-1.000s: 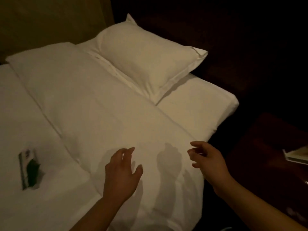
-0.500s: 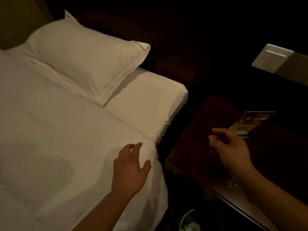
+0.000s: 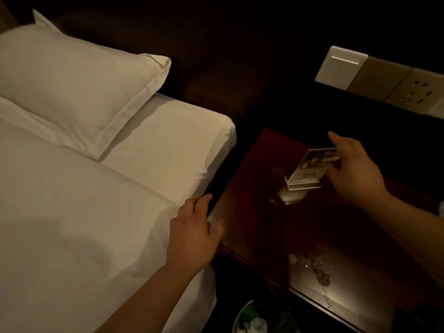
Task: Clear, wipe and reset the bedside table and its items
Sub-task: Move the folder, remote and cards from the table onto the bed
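The dark red-brown bedside table (image 3: 259, 212) stands right of the bed, its glossy top dimly lit. On it stands a clear acrylic card stand (image 3: 310, 169) holding a printed card. My right hand (image 3: 355, 169) grips the stand's upper right edge, thumb and fingers around the card. My left hand (image 3: 192, 234) hovers with relaxed, spread fingers over the bed's edge beside the table's left corner, holding nothing. Crumbs or droplets (image 3: 317, 267) speckle the table's near part.
The white bed (image 3: 72, 212) with a pillow (image 3: 72, 75) fills the left. A bin (image 3: 262, 318) with crumpled waste sits on the floor below the table. A wall switch (image 3: 341, 67) and socket plate (image 3: 418, 92) are at the upper right.
The view swung right from the bed to the bedside table. My right hand reached forward and took hold of the card stand. My left hand stayed at the bed's edge.
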